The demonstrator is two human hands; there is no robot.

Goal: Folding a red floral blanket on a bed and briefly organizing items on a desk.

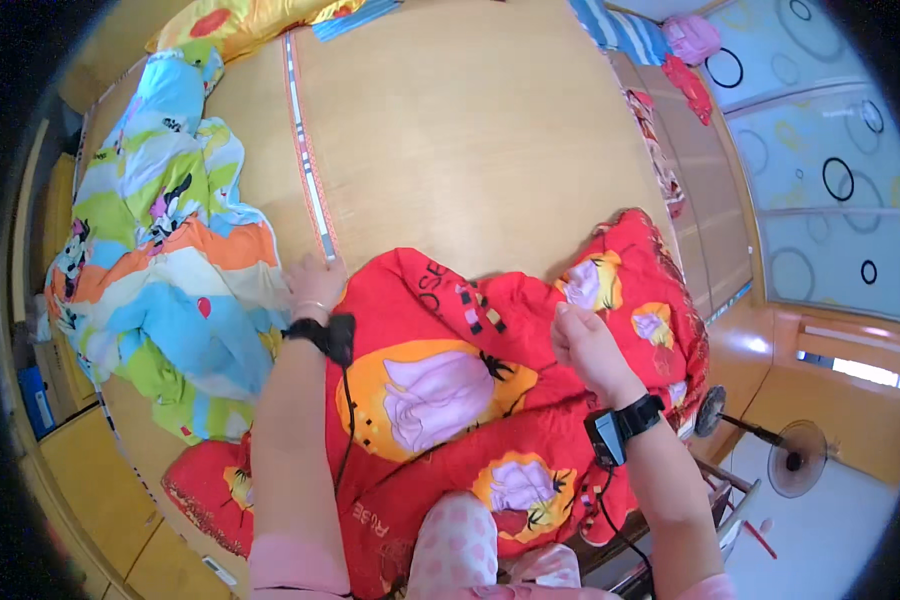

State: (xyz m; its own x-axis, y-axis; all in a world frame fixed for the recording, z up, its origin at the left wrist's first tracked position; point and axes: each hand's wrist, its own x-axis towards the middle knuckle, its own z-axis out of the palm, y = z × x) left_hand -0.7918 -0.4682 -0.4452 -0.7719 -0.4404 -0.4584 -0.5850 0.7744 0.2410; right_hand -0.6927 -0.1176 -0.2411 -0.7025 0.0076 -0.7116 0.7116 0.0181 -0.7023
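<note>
The left hand [313, 288] lay fingers spread beside the red blanket [440, 400]; the right hand [585, 345] curled its fingers over it, grip indeterminable.

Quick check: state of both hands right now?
Left hand: open, fingers extended, beside the red blanket; no grip visible.
Right hand: curled closed over the red blanket; whether it grips cloth cannot be told.

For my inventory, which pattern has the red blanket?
Red blanket: lilac flowers on orange, best in head view.
</note>
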